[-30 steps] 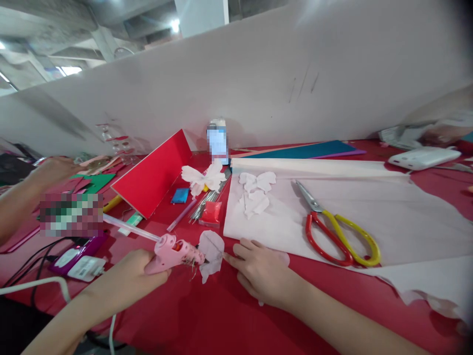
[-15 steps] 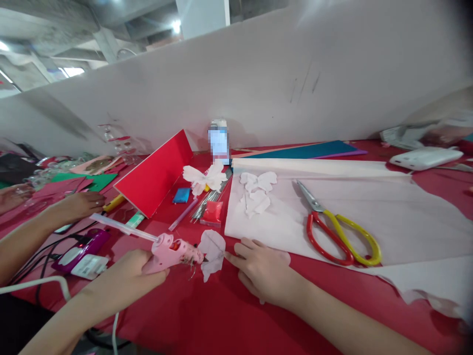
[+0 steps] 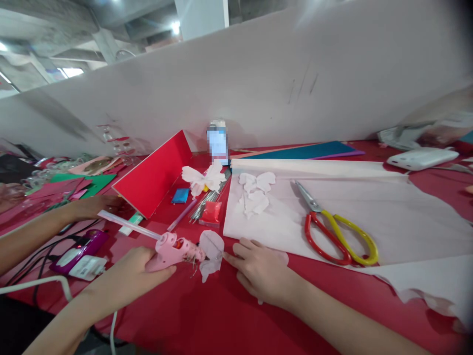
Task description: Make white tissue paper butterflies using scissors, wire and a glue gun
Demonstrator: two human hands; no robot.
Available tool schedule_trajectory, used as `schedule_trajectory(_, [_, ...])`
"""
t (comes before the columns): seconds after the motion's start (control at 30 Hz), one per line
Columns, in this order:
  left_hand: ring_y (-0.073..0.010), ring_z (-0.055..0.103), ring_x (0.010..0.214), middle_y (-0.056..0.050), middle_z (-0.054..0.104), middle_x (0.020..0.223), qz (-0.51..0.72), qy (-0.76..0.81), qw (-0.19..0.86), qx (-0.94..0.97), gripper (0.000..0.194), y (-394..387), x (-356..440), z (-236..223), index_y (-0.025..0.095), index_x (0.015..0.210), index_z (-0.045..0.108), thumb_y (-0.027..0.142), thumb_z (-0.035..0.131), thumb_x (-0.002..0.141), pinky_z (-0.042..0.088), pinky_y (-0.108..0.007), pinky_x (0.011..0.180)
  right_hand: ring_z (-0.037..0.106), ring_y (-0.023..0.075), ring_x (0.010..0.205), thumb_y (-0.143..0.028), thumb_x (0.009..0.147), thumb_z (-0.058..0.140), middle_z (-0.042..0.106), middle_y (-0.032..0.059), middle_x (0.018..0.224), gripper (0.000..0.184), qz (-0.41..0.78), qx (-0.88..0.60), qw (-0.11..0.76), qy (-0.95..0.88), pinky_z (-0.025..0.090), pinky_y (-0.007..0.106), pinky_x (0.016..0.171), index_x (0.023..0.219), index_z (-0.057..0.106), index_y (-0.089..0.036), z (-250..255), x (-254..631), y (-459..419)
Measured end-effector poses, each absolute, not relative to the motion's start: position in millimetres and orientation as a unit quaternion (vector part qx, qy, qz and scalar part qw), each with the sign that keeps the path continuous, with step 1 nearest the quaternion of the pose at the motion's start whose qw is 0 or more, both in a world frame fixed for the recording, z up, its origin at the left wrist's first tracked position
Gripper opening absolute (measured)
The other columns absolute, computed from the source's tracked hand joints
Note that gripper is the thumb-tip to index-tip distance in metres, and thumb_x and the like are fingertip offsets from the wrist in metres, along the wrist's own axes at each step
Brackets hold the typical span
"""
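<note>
In my left hand (image 3: 142, 271) is a pink hot glue gun (image 3: 170, 252), a long clear glue stick (image 3: 127, 224) jutting from its back. Its nozzle, tangled with glue strings, is over or against a thin white wing-shaped cutout (image 3: 212, 242) on the red table. My right hand (image 3: 260, 268) lies palm down, fingers apart, the index fingertip at the cutout's right edge. Part of another pale cutout (image 3: 281, 257) shows from beneath that hand. Beyond, similar white cutouts (image 3: 254, 199) rest on a large white sheet (image 3: 354, 217).
Scissors (image 3: 314, 207) with red and yellow handles lie on the sheet. A finished white butterfly (image 3: 204, 178) sits near metal wires (image 3: 207, 199) and red (image 3: 212, 212) and blue (image 3: 181, 195) packets. Another person's arm (image 3: 70, 214) reaches behind a red board (image 3: 155, 172). A purple power strip (image 3: 79, 251) trails cables.
My left hand and the glue gun have shifted slightly right. My right hand stays by the cutout. At the left, the other person's hand has moved right, toward the red board.
</note>
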State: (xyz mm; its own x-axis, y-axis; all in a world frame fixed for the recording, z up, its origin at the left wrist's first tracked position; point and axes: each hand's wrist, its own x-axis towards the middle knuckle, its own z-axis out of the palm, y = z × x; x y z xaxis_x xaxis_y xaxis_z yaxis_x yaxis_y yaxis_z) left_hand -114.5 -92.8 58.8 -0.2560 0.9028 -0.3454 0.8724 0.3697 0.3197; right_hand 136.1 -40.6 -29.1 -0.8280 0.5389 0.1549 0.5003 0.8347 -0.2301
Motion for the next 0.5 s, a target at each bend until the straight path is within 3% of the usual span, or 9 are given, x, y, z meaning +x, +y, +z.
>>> schedule_trajectory(0.17, [-0.0279,0.061,0.076,-0.007,0.061,0.073,0.000,0.789,0.225,0.572,0.042,-92.1,-112.4,60.2,0.016,0.071,0.056,0.058,0.053,0.069,0.040,-0.029,0.058,0.049,0.0232,0.089,-0.012,0.083,0.046,0.058,0.0086,0.094,0.042,0.089,-0.274,0.103,-0.952,0.043,0.036,0.076,0.125,0.055,-0.012,-27.7,136.5,-40.8])
schedule_trajectory(0.5, [-0.0235,0.060,0.069,-0.002,0.054,0.066,-0.020,0.797,0.224,0.561,0.041,-91.7,-112.9,57.4,0.019,0.065,0.050,0.060,0.051,0.070,0.039,-0.027,0.055,0.048,0.0238,0.090,-0.014,0.083,0.047,0.057,0.0081,0.094,0.039,0.090,-0.268,0.111,-0.953,0.043,0.037,0.076,0.121,0.057,-0.013,-30.5,135.6,-40.3])
